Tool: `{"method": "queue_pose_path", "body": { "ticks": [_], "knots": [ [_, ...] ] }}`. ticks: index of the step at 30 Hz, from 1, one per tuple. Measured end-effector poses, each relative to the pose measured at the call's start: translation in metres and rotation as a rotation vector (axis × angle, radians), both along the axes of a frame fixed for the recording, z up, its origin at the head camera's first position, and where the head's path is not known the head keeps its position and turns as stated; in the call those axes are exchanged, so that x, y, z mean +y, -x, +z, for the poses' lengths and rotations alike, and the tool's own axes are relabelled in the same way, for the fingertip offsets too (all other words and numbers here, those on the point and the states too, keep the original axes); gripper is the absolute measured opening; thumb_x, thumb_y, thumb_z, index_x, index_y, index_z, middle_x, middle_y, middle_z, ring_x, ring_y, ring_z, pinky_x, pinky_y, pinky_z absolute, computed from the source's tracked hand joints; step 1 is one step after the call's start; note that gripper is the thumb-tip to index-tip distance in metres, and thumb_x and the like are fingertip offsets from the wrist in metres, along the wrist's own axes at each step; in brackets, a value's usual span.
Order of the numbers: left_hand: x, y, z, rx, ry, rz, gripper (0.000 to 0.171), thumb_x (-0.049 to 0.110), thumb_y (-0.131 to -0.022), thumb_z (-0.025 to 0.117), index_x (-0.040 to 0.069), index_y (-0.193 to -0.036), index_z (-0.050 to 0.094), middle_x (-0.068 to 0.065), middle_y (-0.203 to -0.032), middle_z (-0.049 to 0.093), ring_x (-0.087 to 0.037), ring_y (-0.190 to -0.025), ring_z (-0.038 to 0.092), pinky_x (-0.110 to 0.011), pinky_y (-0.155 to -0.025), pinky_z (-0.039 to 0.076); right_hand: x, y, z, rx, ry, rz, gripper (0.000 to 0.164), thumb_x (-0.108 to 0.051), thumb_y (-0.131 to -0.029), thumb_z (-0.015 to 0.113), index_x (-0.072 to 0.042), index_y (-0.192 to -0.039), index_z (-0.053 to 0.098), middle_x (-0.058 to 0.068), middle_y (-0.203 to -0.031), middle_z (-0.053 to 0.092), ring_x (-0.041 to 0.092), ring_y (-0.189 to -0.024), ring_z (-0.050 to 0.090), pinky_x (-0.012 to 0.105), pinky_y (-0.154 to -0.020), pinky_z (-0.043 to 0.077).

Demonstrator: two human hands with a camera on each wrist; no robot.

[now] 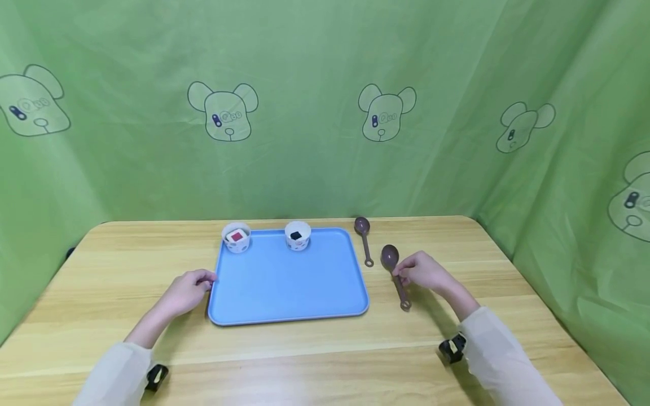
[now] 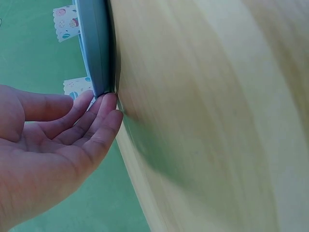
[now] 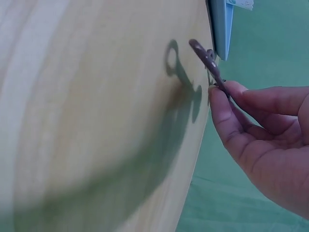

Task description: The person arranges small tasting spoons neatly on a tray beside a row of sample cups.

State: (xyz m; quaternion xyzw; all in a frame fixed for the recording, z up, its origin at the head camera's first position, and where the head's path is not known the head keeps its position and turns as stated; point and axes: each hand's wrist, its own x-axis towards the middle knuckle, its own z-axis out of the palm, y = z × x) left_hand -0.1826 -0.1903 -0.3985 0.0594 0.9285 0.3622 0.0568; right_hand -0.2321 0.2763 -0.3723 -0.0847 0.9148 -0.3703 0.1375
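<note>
My left hand [image 1: 187, 291] is at the left edge of a blue tray [image 1: 286, 287]. In the left wrist view, the slightly bent fingers [image 2: 107, 104] meet the tray's edge, with the thumb apart from it. My right hand [image 1: 424, 272] pinches the handle of a brown spoon [image 1: 390, 256] between thumb and fingers, right of the tray. The spoon's bowl points away from me, and in the right wrist view its handle [image 3: 207, 60] stands off the tabletop above its shadow. A second brown spoon [image 1: 365, 239] lies between the tray and the held one.
Two patterned paper cups stand along the tray's far side. The left cup [image 1: 237, 246] contains white and red pieces, the right cup [image 1: 297, 243] a black piece. The wooden table [image 1: 284, 361] ends at a green curtain [image 1: 304, 175].
</note>
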Motion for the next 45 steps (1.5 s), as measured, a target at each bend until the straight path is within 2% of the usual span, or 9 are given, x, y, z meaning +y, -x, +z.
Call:
{"method": "queue_pose_path", "body": {
  "ticks": [9, 21, 31, 39, 45],
  "knots": [
    [0.001, -0.001, 0.0, -0.011, -0.014, 0.005, 0.027, -0.002, -0.089, 0.041, -0.012, -0.108, 0.057, -0.025, -0.102, 0.06, -0.035, -0.094, 0.056, -0.046, -0.08, 0.047, 0.002, 0.004, 0.005, 0.018, -0.003, -0.001, 0.02, 0.004, -0.084, 0.049, 0.011, -0.095, 0.065, 0.017, -0.087, 0.066, 0.024, -0.073, 0.062, 0.041, -0.074, 0.051],
    [0.001, -0.002, -0.002, -0.013, -0.004, 0.008, 0.027, -0.002, -0.089, 0.041, -0.012, -0.109, 0.056, -0.024, -0.102, 0.06, -0.035, -0.095, 0.056, -0.046, -0.08, 0.047, -0.007, 0.008, 0.011, 0.016, 0.011, 0.046, 0.021, 0.002, -0.085, 0.049, 0.011, -0.097, 0.064, 0.018, -0.089, 0.067, 0.026, -0.075, 0.064, 0.042, -0.077, 0.051],
    [0.001, -0.002, -0.003, 0.018, -0.001, -0.002, 0.027, -0.003, -0.088, 0.041, -0.012, -0.108, 0.057, -0.025, -0.102, 0.06, -0.036, -0.095, 0.056, -0.047, -0.081, 0.046, -0.022, 0.016, 0.017, -0.017, 0.058, 0.08, 0.022, 0.004, -0.086, 0.047, 0.013, -0.099, 0.063, 0.021, -0.092, 0.066, 0.025, -0.075, 0.065, 0.04, -0.079, 0.051],
    [0.001, -0.001, -0.003, 0.014, 0.002, 0.0, 0.028, -0.003, -0.088, 0.041, -0.012, -0.108, 0.057, -0.025, -0.102, 0.06, -0.037, -0.096, 0.056, -0.047, -0.081, 0.046, -0.035, 0.02, 0.022, -0.02, 0.101, 0.117, 0.022, 0.008, -0.085, 0.045, 0.017, -0.098, 0.061, 0.027, -0.095, 0.064, 0.026, -0.074, 0.065, 0.039, -0.077, 0.052],
    [0.001, 0.0, -0.001, 0.003, 0.0, 0.002, 0.028, -0.002, -0.089, 0.04, -0.013, -0.11, 0.056, -0.025, -0.102, 0.06, -0.035, -0.095, 0.056, -0.046, -0.08, 0.047, -0.043, 0.023, 0.023, -0.018, 0.108, 0.128, 0.021, 0.008, -0.085, 0.047, 0.016, -0.098, 0.062, 0.025, -0.091, 0.065, 0.027, -0.075, 0.065, 0.039, -0.076, 0.053]
  ]
}}
